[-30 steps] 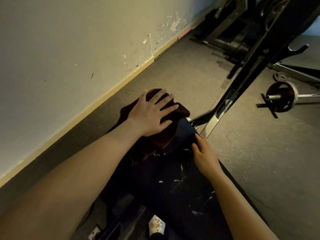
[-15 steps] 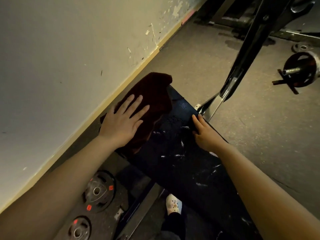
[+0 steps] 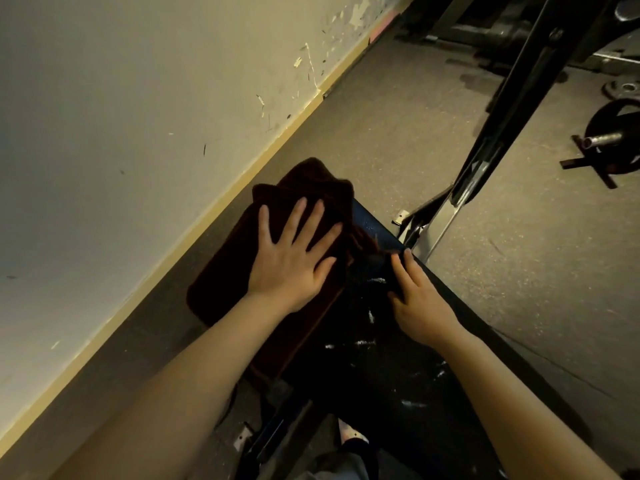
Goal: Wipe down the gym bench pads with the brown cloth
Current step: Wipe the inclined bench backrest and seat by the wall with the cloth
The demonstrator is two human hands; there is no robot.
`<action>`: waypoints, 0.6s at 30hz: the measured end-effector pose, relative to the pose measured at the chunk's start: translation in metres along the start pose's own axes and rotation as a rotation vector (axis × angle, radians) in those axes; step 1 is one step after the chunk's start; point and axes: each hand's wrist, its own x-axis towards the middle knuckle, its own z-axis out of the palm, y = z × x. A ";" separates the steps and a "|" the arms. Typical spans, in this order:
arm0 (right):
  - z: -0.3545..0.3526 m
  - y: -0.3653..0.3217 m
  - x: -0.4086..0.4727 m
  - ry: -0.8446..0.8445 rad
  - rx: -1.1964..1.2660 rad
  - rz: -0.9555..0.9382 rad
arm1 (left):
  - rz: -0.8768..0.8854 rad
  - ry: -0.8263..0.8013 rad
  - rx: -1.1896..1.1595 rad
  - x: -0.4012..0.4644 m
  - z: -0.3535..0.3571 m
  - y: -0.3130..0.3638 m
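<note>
The dark brown cloth (image 3: 228, 271) lies spread over the left side and far end of the black bench pad (image 3: 377, 362), which carries white scuffs. My left hand (image 3: 294, 258) presses flat on the cloth, fingers straight and spread. My right hand (image 3: 415, 299) rests on the pad's right edge near its far corner, fingers extended along the surface. Part of the cloth hangs over the pad's left edge.
A pale wall (image 3: 138, 116) with a yellow skirting runs close on the left. A slanted black metal frame (image 3: 502, 133) rises beyond the pad. A barbell end with plate (image 3: 613, 136) sits on the grey floor at right. My shoe (image 3: 349, 434) shows below.
My left hand has slid the cloth back toward the pad's far end and slightly right after pulling it to the left edge. My right hand stays on the pad's right edge.
</note>
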 end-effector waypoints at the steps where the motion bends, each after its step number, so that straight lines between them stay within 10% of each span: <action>1: 0.000 0.000 0.000 0.004 0.005 -0.005 | 0.004 0.030 -0.007 0.012 0.000 0.003; 18: -0.010 0.004 0.006 -0.057 0.016 0.013 | 0.025 0.046 0.003 -0.006 0.009 0.019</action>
